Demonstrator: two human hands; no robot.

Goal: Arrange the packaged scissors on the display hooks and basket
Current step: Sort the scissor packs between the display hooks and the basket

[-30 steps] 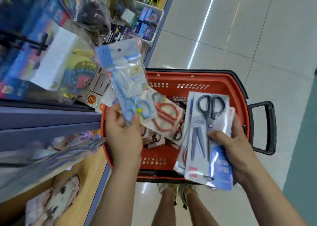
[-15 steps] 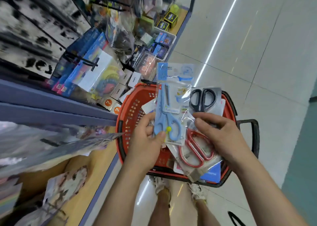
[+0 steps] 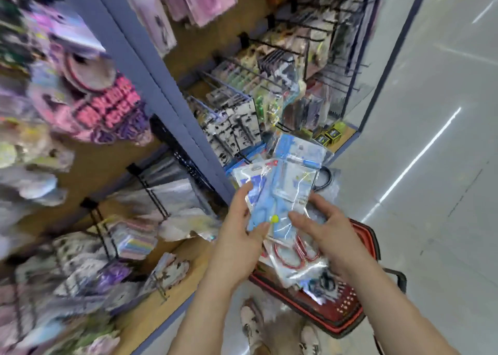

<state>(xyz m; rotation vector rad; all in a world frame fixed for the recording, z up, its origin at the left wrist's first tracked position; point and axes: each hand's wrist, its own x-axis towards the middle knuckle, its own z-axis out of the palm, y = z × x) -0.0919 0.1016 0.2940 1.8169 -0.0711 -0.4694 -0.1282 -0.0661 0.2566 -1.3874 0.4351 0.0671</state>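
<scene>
Far left is mostly motion blur: pink and pastel stuff on the shelf, nothing I can name. Up and to the middle are the display hooks, black pegs sticking out toward the aisle, most of them loaded.

The left hand pinches the blue scissors pack at its bottom end, with the thumb on the front by the yellow dot and the fingers round the back edge. The pack's long axis runs from the hand up and away, and its header end is the end nearest the pegs. So the hooks are above and a bit left of that top end, well apart from it. The left hand is also the one closer to the shelf, so my guess is it does the hanging.

The right hand sits just right of the blue pack, thumb laid over the plastic and fingers fanned. It looks like it's clamping the red scissors pack and whatever's stacked under it, though the underside is hidden.

Below that is the red basket on the floor, more packs inside. The stack hangs right over it.
</scene>
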